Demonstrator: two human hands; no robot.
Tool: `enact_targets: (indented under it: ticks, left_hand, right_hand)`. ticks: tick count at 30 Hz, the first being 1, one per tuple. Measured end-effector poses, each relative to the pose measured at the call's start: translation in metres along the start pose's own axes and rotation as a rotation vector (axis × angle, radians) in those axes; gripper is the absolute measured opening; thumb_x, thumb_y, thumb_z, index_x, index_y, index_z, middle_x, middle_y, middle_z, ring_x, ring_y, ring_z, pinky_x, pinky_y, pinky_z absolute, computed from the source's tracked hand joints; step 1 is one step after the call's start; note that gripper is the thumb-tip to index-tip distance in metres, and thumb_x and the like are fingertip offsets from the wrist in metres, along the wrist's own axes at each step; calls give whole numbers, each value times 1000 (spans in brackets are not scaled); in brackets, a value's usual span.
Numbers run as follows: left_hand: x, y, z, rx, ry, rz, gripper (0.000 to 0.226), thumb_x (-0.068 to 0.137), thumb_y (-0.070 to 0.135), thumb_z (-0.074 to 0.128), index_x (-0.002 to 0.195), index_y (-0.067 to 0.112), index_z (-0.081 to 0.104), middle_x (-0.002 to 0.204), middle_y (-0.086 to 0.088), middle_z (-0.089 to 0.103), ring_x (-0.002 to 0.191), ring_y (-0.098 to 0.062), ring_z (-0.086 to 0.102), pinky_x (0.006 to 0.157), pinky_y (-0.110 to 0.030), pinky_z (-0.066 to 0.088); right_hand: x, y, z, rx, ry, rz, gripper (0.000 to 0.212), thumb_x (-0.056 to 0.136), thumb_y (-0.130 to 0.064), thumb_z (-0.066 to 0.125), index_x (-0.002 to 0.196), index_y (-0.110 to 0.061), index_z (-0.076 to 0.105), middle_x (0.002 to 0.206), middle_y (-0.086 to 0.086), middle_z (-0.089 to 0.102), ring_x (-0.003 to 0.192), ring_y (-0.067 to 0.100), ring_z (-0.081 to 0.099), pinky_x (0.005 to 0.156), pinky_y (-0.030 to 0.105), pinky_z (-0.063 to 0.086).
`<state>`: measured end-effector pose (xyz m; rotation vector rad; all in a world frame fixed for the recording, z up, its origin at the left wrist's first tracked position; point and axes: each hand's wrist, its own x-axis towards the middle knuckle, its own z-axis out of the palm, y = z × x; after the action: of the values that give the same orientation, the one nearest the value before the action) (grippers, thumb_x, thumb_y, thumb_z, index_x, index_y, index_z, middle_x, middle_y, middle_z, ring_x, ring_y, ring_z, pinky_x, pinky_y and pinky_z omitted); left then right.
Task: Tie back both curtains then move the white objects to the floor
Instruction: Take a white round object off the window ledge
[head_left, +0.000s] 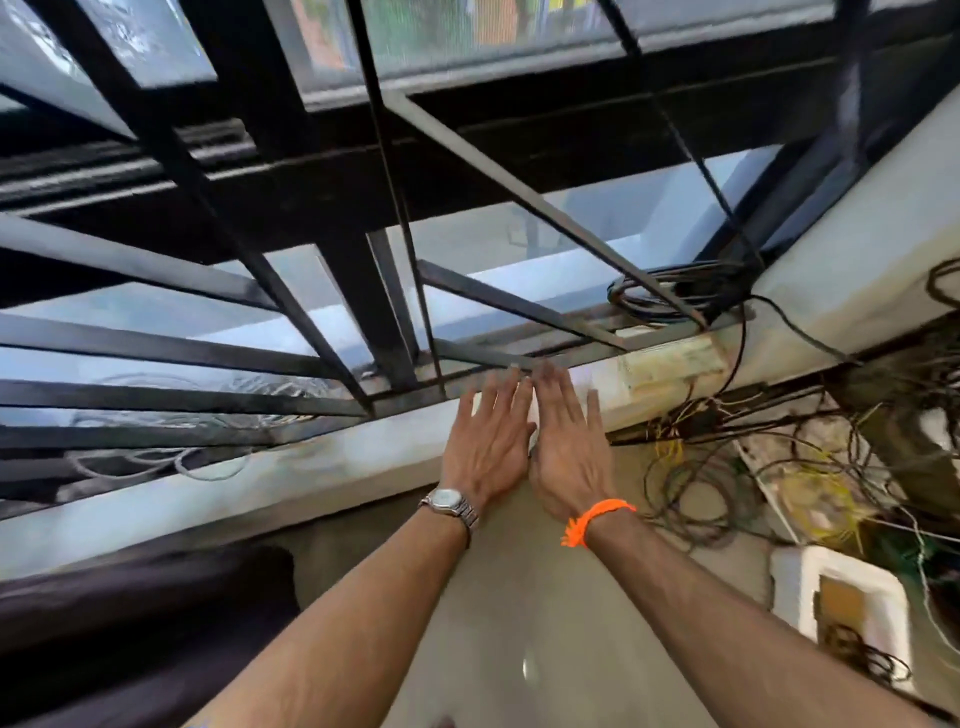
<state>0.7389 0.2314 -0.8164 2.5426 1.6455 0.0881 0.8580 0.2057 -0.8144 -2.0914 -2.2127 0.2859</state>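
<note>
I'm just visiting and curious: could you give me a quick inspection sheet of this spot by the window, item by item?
Surface: pale window sill.
Job's things: white object on the sill, mostly hidden under the hands; curtains not seen.
Clutter: white foam box on the floor.
Hands: left hand and right hand flat, fingers straight, side by side over the white object.
Cables: tangled wires below the sill; black coil on it.
Surroundings: black window grille; dark shape lower left, unclear.
</note>
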Motion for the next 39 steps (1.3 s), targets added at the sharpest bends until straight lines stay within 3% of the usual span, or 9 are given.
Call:
enact_targets:
  ticks: [4,7,11,15,17,19,28,33,39]
  left_hand:
    - [5,-6,55,-6,-51,21,56,86,36,41,135,9,48,135,-15,58,116,-34,60,97,-46,48]
    - [9,-15,91,-17,-56,3,58,82,32,58,134,7,52,135,-16,57,115,-36,61,97,-46,49]
    - [16,-22,120,-49,-47,-19,59,87,29,63,138,4,49,142,-17,51,123,-37,55,104,-47,43]
    - [25,-28,141,-35,-45,-34,60,95,36,50,145,4,38,149,-17,41,133,-37,43,113,-48,30]
    - [32,-33,149,-11,-3,-55,62,91,40,55,139,3,44,140,-17,49,124,-36,50,109,-47,36]
    - [39,-36,154,8,61,-81,62,86,44,60,132,4,49,129,-15,56,113,-33,55,100,-43,42]
    - [57,-37,157,-16,138,-172,25,78,33,75,73,12,61,61,-6,64,56,-26,62,58,-28,36]
    - [69,-40,167,-160,177,-168,18,94,38,47,97,27,60,95,1,64,94,-21,59,80,-38,31]
    - [70,-40,172,-212,163,-184,12,90,24,55,95,26,66,93,2,65,88,-23,60,76,-36,37]
  right_hand:
    - [3,11,56,61,-3,30,69,88,-21,26,154,-9,7,163,5,5,151,23,7,123,44,7]
    - [5,22,89,72,-75,41,82,85,-12,44,155,-12,1,163,3,-10,151,19,-9,122,40,-3]
    - [9,33,118,50,-132,31,78,89,-10,38,155,-10,-4,163,5,-11,151,19,-11,123,38,-5]
    - [26,39,130,138,-80,84,66,93,-22,46,153,-10,21,158,13,26,148,26,21,120,38,23]
    - [36,43,135,151,20,174,58,89,-32,53,144,-17,39,136,11,56,128,28,49,102,39,44]
    - [46,46,138,213,95,259,53,86,-34,58,136,-22,46,115,2,66,111,24,55,87,35,48]
    - [83,45,153,621,163,245,53,82,-12,65,132,-15,49,117,9,64,112,25,59,89,41,53]
    - [96,44,157,586,165,257,50,76,-7,61,125,-8,54,110,10,60,102,29,60,86,39,53]
    - [99,51,159,563,160,273,45,82,-10,63,126,-12,56,115,9,60,104,28,61,89,37,51]
